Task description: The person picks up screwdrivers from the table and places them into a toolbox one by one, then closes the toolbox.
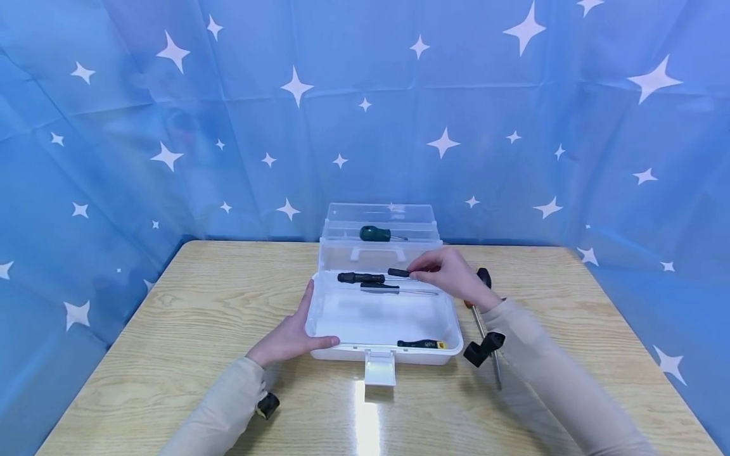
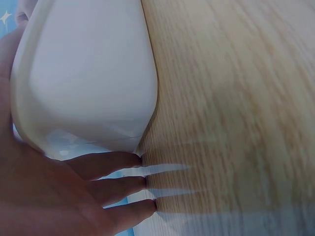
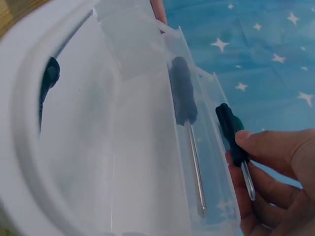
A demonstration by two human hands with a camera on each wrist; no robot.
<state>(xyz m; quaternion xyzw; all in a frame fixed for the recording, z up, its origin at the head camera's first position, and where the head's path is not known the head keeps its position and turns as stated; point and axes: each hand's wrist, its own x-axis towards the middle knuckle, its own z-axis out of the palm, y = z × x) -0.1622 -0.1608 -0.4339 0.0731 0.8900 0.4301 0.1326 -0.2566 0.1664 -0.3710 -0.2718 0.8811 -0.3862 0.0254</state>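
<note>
My right hand [image 1: 441,271] pinches a small black screwdriver [image 3: 227,130] by its handle, thumb against fingers, over the back of a white toolbox [image 1: 327,323]. Its short metal shaft shows below the thumb in the right wrist view. Around the toolbox's front left corner lies my left hand [image 1: 293,332], thumb along the front rim and fingers straight against the outer side. Close by the held tool are a thick black-handled screwdriver [image 1: 361,277] and a thinner black-handled screwdriver [image 1: 379,287]. A black and yellow screwdriver [image 1: 422,344] rests inside along the front wall.
Behind, the raised clear lid [image 1: 342,231] holds a green-handled screwdriver [image 1: 374,234]. Right of the toolbox, a long screwdriver [image 1: 483,277] and an orange-handled tool [image 1: 469,304] lie on the wooden table [image 1: 228,291], partly under my right forearm. The toolbox latch [image 1: 379,369] hangs out in front.
</note>
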